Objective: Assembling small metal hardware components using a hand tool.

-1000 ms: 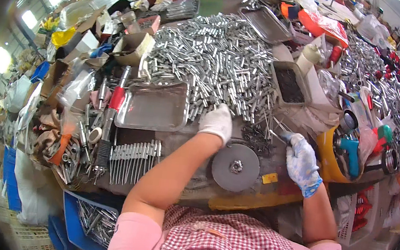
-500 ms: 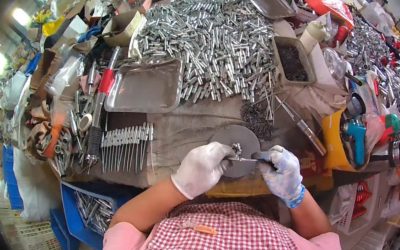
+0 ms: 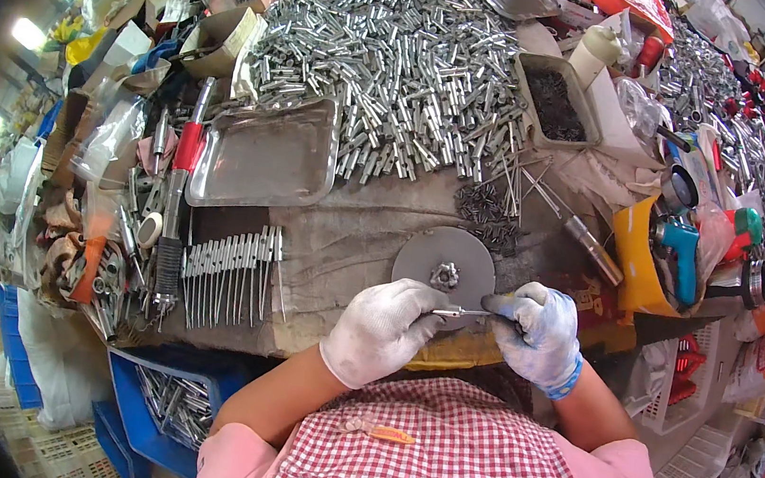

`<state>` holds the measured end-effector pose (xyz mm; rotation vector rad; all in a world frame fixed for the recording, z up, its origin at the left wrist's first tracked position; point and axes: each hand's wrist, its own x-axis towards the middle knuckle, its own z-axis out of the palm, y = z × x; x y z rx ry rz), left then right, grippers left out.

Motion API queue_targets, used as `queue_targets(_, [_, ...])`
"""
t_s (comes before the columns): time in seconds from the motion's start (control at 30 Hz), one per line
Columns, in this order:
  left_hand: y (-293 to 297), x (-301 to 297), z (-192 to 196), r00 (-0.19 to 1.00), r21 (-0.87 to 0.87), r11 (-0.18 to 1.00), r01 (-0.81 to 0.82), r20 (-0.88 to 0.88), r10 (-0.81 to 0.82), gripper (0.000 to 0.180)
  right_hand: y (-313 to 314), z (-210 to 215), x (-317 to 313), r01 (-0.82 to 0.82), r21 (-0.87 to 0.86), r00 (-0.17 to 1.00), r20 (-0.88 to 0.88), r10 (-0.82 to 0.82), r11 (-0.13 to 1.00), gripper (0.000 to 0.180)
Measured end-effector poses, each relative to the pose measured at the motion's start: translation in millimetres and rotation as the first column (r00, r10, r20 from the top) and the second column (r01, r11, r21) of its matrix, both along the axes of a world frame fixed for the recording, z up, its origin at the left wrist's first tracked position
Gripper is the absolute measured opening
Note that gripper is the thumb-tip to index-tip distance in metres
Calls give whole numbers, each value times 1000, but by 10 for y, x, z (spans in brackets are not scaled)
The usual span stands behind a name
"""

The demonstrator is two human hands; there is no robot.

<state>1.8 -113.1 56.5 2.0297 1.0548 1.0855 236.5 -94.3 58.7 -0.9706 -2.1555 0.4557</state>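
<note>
My left hand (image 3: 378, 331), in a white knit glove, pinches the left end of a slim metal rod with a small sleeve (image 3: 456, 312). The rod lies sideways just in front of a round grey disc (image 3: 417, 255) with a knobbed metal hub (image 3: 444, 275). My right hand (image 3: 542, 340), gloved in white with blue stains, is closed on the rod's other end. Its fingertips hide that end. Behind the disc is a heap of small dark pins (image 3: 488, 221). Left of my hands, several thin rods with metal sleeves (image 3: 231, 263) lie in a row.
A large pile of metal sleeves (image 3: 394, 68) covers the back. Around it are a steel tray (image 3: 264, 153), a bin of dark pins (image 3: 594, 131), a red-banded tool (image 3: 188, 148), a metal cylinder (image 3: 594, 249) and a teal tool (image 3: 681, 257). A blue crate (image 3: 130, 390) stands below left.
Both hands have drawn toward me with the rod, off the disc's middle, so its hub now shows fully. The view has shifted slightly.
</note>
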Motion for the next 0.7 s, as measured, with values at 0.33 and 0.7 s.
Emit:
queue_targets(0.33, [-43,88,-88,997,-31,1000,2,-79,-4,19,-17,-142,74,-51,90,997,66,45,995,33])
queue_targets(0.7, [-73,75,-241,983,-13,986,-169,-80,167,11,346,-285,267,116,-198,992,-35,-125,973,30])
